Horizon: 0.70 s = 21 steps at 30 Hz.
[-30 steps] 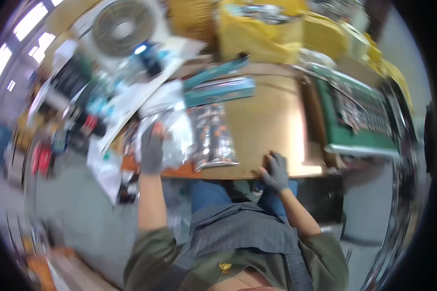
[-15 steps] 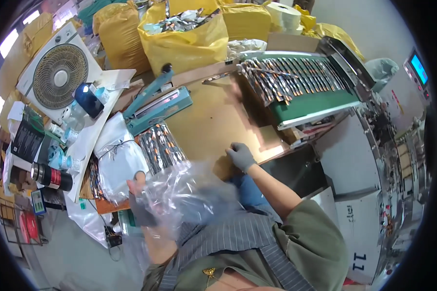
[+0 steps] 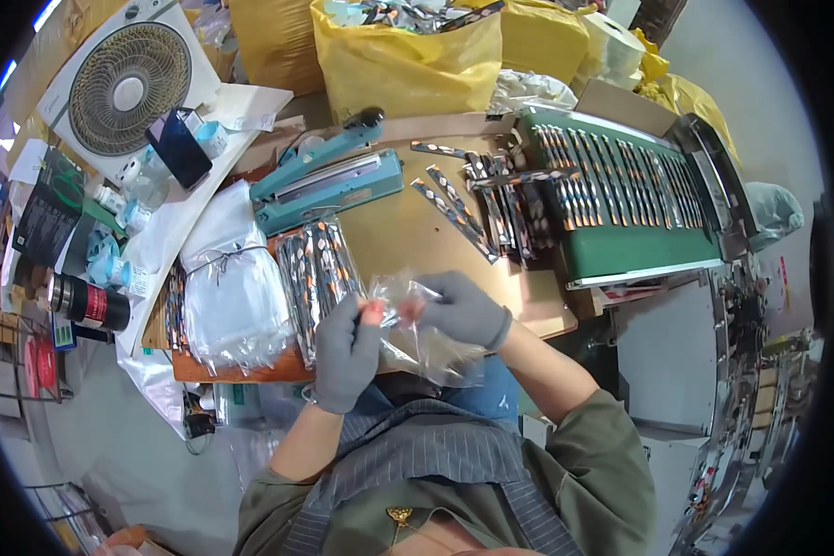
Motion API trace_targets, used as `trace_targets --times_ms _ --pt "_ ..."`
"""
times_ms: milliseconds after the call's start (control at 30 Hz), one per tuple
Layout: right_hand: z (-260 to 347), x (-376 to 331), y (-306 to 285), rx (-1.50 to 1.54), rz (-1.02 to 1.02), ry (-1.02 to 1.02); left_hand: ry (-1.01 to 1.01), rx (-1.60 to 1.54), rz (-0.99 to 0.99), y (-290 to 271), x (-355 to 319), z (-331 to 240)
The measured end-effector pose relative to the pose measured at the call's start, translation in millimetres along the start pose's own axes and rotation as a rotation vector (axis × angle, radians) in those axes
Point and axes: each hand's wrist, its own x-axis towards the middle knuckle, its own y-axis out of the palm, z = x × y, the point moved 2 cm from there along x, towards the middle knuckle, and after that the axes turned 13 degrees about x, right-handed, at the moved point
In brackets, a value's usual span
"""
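Both hands wear grey gloves with bare fingertips and meet over the table's near edge. Between them is a clear plastic bag [image 3: 449, 357], its top edge pinched by my left hand [image 3: 347, 352] and my right hand [image 3: 459, 310]. The bag hangs crumpled below my right hand. Just left of my left hand, a pack of slim black-and-orange patterned sticks [image 3: 317, 259] lies on the table. Beside it is a stack of flat clear bags [image 3: 236, 306] tied with dark string. Loose patterned sticks [image 3: 454, 208] lie on the board beyond my hands.
A teal bar sealer [image 3: 329, 190] stands behind the pack. On the right, a green conveyor belt [image 3: 639, 246] carries a row of patterned sticks. A fan [image 3: 130, 93], a phone [image 3: 178, 148] and a black flask [image 3: 88, 304] stand at left. Yellow sacks [image 3: 408, 69] stand behind.
My right hand has come over to the bag beside my left hand, and the bag is now gathered between them. More loose sticks lie on the board near the belt. The view has shifted.
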Motion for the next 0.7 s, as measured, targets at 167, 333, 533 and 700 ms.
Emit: trace_targets --times_ms 167,333,533,700 --pt "-58 31 -54 -0.426 -0.086 0.116 -0.173 -0.825 0.166 0 3 -3" --pt "-21 104 -60 -0.343 0.509 0.277 -0.328 -1.285 -0.133 -8 26 9" --pt "-22 216 -191 -1.335 -0.478 -0.033 -0.126 -0.320 -0.131 -28 29 39" --pt "-60 252 -225 -1.697 -0.198 0.008 -0.013 0.078 0.009 32 43 59"
